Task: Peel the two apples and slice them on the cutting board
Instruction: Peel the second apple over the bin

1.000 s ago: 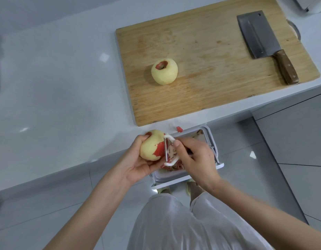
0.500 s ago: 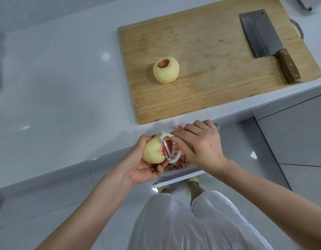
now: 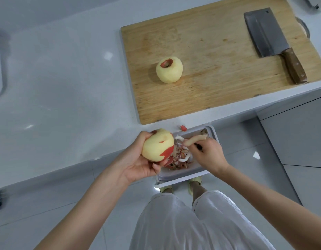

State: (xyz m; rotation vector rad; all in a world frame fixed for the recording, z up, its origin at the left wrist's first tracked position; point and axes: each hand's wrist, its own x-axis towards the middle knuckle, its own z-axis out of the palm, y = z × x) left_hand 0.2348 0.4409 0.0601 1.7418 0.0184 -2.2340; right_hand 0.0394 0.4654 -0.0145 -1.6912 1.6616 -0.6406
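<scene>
Here, the left hand (image 3: 138,165) cups the yellow, partly peeled apple (image 3: 157,146) just off the white counter's (image 3: 65,87) near edge, fingers curled round it. Its red skin faces right, toward the white peeler's (image 3: 177,141) blade just beside it. The right hand (image 3: 208,154), the nearer, wraps its fingers round the handle above the grey peelings tray (image 3: 181,175). The other peeled apple (image 3: 169,70) sits near the wooden cutting board's (image 3: 210,78) left edge, and the steel cleaver (image 3: 266,31) lies by its right edge.

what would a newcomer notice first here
The red-patched apple, mostly peeled, gripped in the left hand over a bin of peels, while the right hand holds the peeler beside it. Next, the peeled apple alone on the cutting board, with a cleaver at its right end.
</scene>
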